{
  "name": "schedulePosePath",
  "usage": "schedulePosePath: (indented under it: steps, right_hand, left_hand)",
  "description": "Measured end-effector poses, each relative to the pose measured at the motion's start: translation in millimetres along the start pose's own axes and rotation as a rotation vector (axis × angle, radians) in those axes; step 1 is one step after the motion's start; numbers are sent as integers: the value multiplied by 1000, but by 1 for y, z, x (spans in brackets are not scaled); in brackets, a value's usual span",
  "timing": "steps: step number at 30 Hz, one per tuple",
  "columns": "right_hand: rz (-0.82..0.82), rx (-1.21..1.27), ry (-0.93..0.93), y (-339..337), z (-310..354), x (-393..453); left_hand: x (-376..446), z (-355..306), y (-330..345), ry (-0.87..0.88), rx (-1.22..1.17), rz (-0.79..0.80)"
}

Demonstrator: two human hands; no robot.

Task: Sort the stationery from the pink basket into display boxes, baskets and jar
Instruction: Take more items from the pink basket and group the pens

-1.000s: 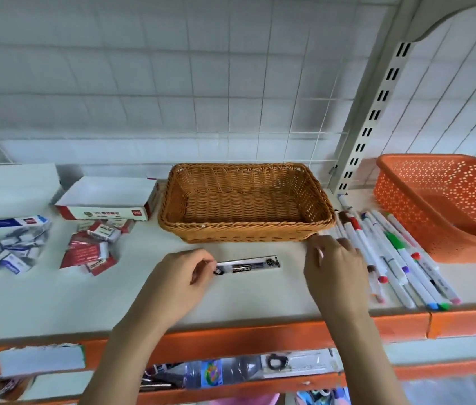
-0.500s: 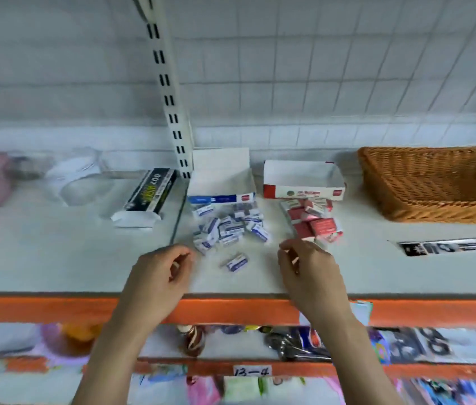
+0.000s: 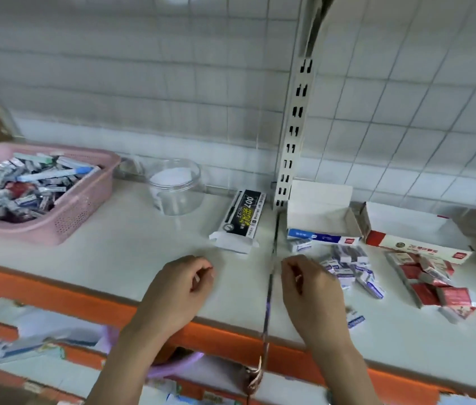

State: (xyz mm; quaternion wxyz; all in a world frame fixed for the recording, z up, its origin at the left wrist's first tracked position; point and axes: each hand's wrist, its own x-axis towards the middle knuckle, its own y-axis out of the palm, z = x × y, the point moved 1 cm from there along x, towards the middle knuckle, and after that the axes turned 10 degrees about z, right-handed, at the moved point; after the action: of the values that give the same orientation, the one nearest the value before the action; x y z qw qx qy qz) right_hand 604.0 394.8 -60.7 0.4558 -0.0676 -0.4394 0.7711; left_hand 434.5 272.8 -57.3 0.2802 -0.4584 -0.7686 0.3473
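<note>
Head view: pink basket (image 3: 84, 211) at far left of white shelf (image 3: 131, 252), heaped with mixed stationery. Clear jar (image 3: 176, 190) just right of it, then black pen box (image 3: 241, 220). 2 open display boxes, blue-trimmed (image 3: 323, 217) and red-trimmed (image 3: 415, 238), with loose erasers in front. Left hand (image 3: 176, 290) and right hand (image 3: 309, 290) over front edge, fingers loosely curled, holding nothing.

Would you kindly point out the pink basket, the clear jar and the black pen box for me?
pink basket (image 3: 84, 213): head view, on its perforated front right wall.
clear jar (image 3: 176, 197): head view, on its transparent side wall.
black pen box (image 3: 244, 214): head view, on its printed black top face.
</note>
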Motion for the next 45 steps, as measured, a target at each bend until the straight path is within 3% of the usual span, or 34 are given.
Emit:
schedulePosePath:
  steps: [8,16,21,26,31,35,41,45]
  right_hand:
    - [-10,4,-65,82,88,33]
    - [-120,66,-7,193,235,62]
    - [-97,87,-26,221,315,94]
    - [180,-69,-92,251,357,120]
    - [649,-413,41,267,355,153]
    - [893,-489,97,271,353,184]
    - [997,-519,95,273,359,190]
    - [1113,-536,132,274,363,192]
  left_hand:
    - [21,85,-88,93,16,-137]
    - [14,193,-226,309,-154,-57]
    - [21,270,-293,231,38,-49]
    - [33,333,-317,97,120,-73]
    - [33,365,-333,62,216,-34]
    - [29,371,-340,31,205,-11]
    - [38,352,-329,26,189,279]
    - [42,350,-328,0,215,357]
